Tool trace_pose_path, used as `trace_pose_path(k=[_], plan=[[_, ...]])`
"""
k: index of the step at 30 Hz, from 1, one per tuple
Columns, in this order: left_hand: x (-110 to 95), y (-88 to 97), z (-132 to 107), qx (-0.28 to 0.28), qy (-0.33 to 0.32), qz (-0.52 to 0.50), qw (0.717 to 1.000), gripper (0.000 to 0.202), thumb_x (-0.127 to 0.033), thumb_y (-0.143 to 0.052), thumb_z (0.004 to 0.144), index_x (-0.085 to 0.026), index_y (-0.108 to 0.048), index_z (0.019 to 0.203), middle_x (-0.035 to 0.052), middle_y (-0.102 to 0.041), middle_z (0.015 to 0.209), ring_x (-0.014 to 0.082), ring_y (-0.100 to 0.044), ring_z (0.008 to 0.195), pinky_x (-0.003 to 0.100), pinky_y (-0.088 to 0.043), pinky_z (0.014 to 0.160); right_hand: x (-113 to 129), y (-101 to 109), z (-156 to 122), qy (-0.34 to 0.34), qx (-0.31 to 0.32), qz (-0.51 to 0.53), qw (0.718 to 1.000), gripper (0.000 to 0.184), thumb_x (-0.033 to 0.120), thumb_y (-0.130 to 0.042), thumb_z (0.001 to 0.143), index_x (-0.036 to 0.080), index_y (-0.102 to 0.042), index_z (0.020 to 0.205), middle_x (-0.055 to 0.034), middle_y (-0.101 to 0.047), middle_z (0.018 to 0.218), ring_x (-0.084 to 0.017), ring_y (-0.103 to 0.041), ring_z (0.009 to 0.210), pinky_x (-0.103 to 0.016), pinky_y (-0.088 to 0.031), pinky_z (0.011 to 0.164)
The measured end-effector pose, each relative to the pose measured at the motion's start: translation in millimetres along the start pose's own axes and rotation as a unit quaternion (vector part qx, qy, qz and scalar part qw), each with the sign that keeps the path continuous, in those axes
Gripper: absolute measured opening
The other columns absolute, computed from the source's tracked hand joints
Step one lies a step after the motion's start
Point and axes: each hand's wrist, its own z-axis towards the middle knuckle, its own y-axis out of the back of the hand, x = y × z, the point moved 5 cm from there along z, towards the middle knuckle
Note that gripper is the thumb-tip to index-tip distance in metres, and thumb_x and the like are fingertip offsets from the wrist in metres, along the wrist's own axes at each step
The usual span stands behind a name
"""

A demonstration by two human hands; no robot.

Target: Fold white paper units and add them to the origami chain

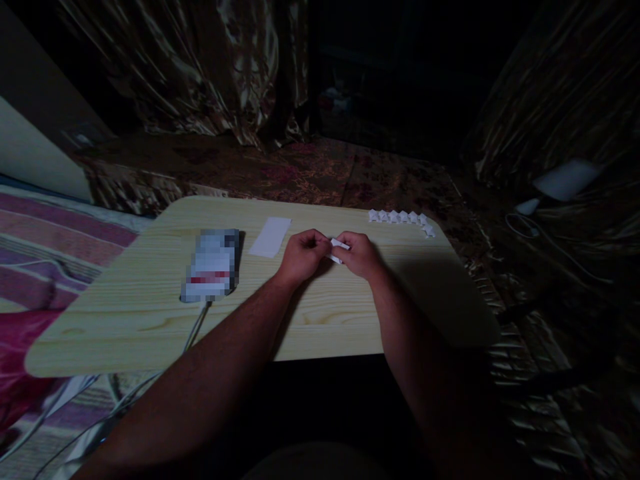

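Observation:
Between my two hands, just over the middle of the table, is a small folded piece of white paper [337, 252]. My left hand [306, 255] is closed, pinching its left side. My right hand [359, 253] is closed on its right side, with the thumb lying across the paper. A flat stack of white paper strips [271, 237] rests to the left of my left hand. At the far right of the table stands a row of small folded white paper pieces [399, 217], several in number. Finer folds of the held piece are too small to make out.
A blurred-out phone-like device [213, 265] with a cable [198, 327] lies on the left of the light wooden table [330, 320]. Striped bedding [65, 217] is at the left. Patterned curtains [235, 67] hang behind. A white lamp-like object [567, 180] stands at the right.

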Motion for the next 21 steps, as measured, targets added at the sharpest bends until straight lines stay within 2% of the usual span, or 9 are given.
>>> trace_pose_path(k=[8,12,21], plan=[[-2.7,-1.6,-2.4,-0.002,-0.018,0.035,0.999,0.020,-0.034,-0.063,0.075,-0.014,-0.061,0.072,0.0004,-0.059,0.063,0.0093,-0.048,0.055,0.021,-0.037,0.052,1.3,-0.5,0.1,0.010,-0.034,0.026,0.999,0.008,0.023,-0.055,0.067,0.015,-0.057,0.065,0.0036,-0.052,0.058,-0.009,-0.045,0.055,-0.020,-0.032,0.050],[-3.3,-2.1,-2.7,-0.002,-0.023,0.034,0.999,0.023,-0.037,-0.062,0.076,-0.014,-0.060,0.073,0.0012,-0.059,0.064,0.0100,-0.049,0.055,0.021,-0.037,0.053,-0.6,-2.9,0.8,-0.013,-0.033,0.062,0.997,0.008,0.022,-0.055,0.066,0.015,-0.057,0.066,0.0035,-0.053,0.057,-0.009,-0.045,0.054,-0.020,-0.033,0.050],[0.2,-0.8,-0.5,0.003,-0.011,0.002,1.000,0.024,-0.038,-0.063,0.076,-0.015,-0.058,0.072,0.0008,-0.058,0.062,0.0099,-0.048,0.053,0.022,-0.036,0.051,-4.1,-4.0,1.6,-0.027,-0.022,0.073,0.997,0.009,0.019,-0.053,0.063,0.014,-0.059,0.068,0.0028,-0.055,0.057,-0.010,-0.048,0.053,-0.020,-0.033,0.047]])
